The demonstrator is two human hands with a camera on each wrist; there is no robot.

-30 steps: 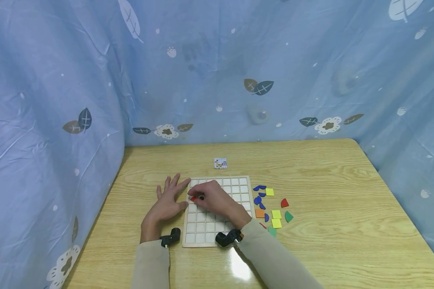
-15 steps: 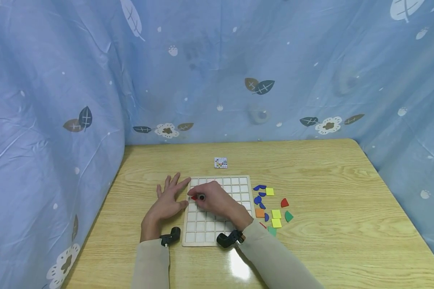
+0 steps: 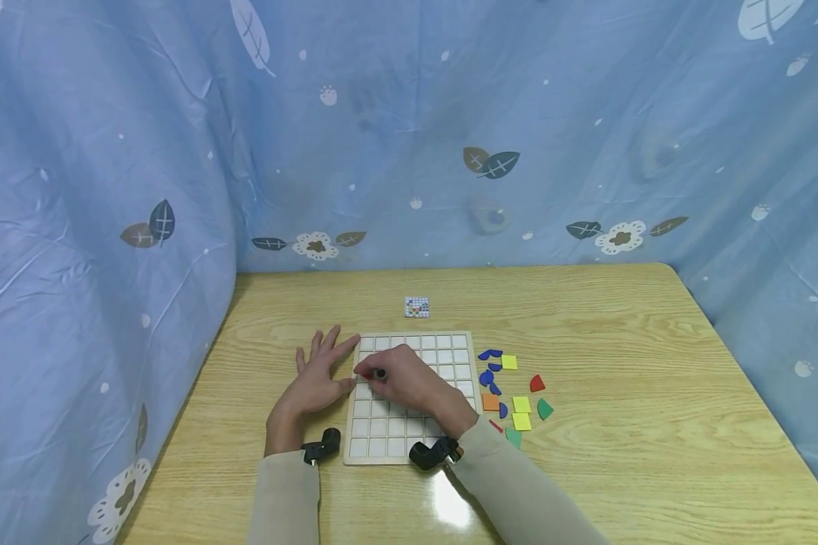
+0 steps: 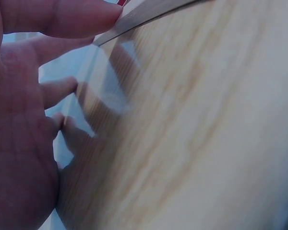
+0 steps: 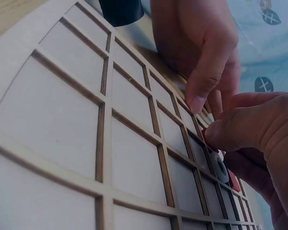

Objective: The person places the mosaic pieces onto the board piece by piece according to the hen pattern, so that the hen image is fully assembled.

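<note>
A pale wooden grid board [image 3: 395, 428] lies on the table before me. At its left edge my left hand [image 3: 318, 382] rests with fingers spread, thumb and forefinger touching the rim; the left wrist view shows that thumb [image 4: 81, 19] against the board's side [image 4: 156, 13]. Over the upper left cells, my right hand [image 3: 409, 381] pinches a small red piece [image 3: 366, 375], whose shape its fingers mostly hide. In the right wrist view this red piece [image 5: 209, 138] is under the thumb. Beside it sit a whitish piece with a dark round centre [image 5: 220, 167] and another red piece [image 5: 234, 181].
Right of the board lie several blue pieces [image 3: 487, 378], an orange square [image 3: 491, 402], several yellow squares [image 3: 521, 404], a red quarter-round [image 3: 537, 384] and green pieces [image 3: 544, 409]. A small patterned card [image 3: 417, 307] lies behind the board. A blue curtain [image 3: 409, 151] hangs beyond the table.
My right hand has shifted very slightly, and less of the red piece shows between its fingers. The left hand stays at the board's edge.
</note>
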